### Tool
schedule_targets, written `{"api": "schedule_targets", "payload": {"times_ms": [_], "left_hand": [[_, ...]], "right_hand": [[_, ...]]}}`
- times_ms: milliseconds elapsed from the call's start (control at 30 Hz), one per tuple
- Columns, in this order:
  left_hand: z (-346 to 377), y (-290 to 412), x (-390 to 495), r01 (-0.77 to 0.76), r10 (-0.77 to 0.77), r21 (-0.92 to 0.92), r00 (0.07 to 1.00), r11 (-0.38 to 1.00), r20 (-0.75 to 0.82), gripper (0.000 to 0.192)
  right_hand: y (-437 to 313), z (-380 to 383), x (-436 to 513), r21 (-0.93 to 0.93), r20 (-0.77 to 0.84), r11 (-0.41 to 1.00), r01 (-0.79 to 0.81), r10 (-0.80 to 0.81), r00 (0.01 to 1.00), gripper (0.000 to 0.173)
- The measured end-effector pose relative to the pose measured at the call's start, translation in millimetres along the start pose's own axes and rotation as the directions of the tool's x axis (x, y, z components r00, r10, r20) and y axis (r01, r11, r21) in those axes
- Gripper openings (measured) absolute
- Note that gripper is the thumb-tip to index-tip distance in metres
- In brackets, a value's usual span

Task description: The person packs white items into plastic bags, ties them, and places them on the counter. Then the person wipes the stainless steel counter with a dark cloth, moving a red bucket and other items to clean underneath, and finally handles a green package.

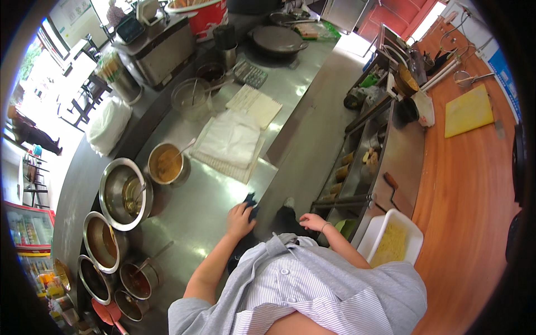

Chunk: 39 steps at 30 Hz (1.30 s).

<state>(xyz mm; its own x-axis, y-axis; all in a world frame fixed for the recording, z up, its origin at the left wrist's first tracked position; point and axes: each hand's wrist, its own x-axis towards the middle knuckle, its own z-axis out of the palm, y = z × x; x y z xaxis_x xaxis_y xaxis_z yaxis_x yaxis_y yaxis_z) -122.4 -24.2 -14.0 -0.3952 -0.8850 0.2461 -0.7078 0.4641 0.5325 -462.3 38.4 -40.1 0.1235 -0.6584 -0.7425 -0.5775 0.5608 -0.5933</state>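
My left hand [240, 221] grips a dark blue cloth [251, 206] at the near edge of the stainless steel counter [197, 201]. Nothing shows in my right hand [313, 222], which hangs beside my body with its fingers loosely bent, near the shelf unit. Ahead of my left hand lie white plastic bags [230, 138] on a folded striped cloth [247, 173], with a spiral notepad [255, 104] behind them. A steel pot of light brown sauce [165, 163] with a spoon stands to the left, beside a large steel bowl [125, 194] holding clear yellowish liquid and a ladle.
More steel bowls and pots [140, 280] line the counter's left side. A lidded flat pan [278, 41] stands at the far end. Across the narrow aisle [310, 125] are a metal shelf unit [402, 155], a white tub of yellow noodles [391, 238] and a yellow cutting board [469, 111].
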Motion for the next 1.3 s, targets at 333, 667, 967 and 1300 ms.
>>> {"api": "schedule_targets", "payload": {"times_ms": [333,667,967,1300], "left_hand": [[66.2,67.4,105.8,0.082,-0.060,0.300,0.995,0.950,-0.081,0.048],[142.3,89.3,305.7,0.447,-0.456,-0.175,0.890,0.877,-0.011,0.049],[141.9,46.5,533.0,0.475,-0.791,-0.716,0.586,0.511,-0.176,0.060],[211.9,12.5,612.2,0.629,-0.532,0.101,0.722,0.771,-0.443,0.066]], "right_hand": [[61.7,-143.8,37.4,0.418,-0.102,0.906,-0.068,0.121,0.987,0.029],[63.0,-220.4,31.7,0.665,-0.164,0.746,0.027,0.111,0.980,0.025],[87.2,-243.1,44.5,0.885,-0.131,0.465,-0.019,0.289,0.948,0.021],[34.6,-355.0,101.9,0.741,-0.250,0.671,-0.030,0.318,0.914,0.015]]}}
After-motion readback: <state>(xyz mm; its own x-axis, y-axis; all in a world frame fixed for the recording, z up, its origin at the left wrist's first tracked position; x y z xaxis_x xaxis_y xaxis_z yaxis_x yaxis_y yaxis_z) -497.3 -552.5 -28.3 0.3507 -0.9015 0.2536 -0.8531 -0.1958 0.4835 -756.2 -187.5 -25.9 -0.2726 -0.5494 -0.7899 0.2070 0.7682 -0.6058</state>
